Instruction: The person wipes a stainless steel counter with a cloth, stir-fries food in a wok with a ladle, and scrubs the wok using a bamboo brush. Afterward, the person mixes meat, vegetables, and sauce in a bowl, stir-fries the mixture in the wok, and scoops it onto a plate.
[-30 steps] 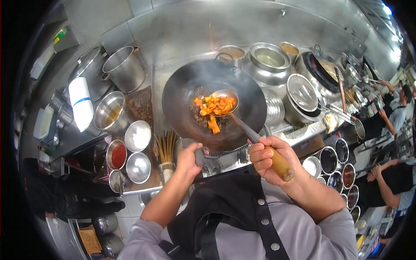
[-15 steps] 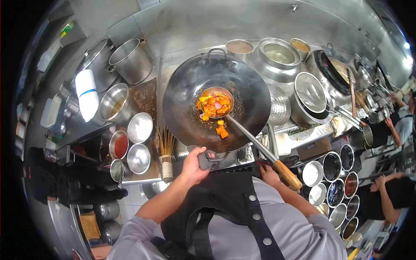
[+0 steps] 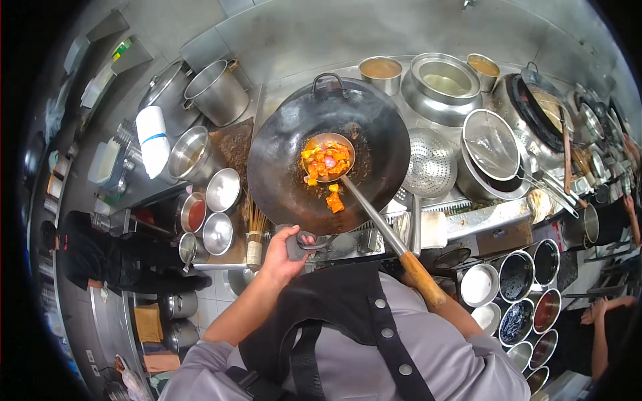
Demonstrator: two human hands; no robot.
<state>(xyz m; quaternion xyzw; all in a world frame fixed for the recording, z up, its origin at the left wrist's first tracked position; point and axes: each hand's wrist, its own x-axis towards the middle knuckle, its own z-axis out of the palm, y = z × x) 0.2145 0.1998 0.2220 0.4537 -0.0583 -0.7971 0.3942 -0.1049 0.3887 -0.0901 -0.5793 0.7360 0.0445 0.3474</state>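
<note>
My left hand is closed around the near handle of the large black wok, with a folded grey cloth in the grip. Inside the wok, a ladle rests with its bowl full of orange-coated food chunks. A few loose pieces lie on the wok's oily bottom beside it. The ladle's wooden handle sticks out over the near rim, above my right forearm. My right hand is low by the stove's front edge, mostly covered by that handle, its fingers hidden.
A perforated skimmer and a mesh strainer on a pot are right of the wok. Several seasoning containers stand lower right. Left are a bamboo brush, steel bowls and pots. Other people stand at both sides.
The view has shifted, so the surroundings appear farther right. The wok has tilted slightly and come a little left, with the ladle still lying in it. My right hand is now more covered.
</note>
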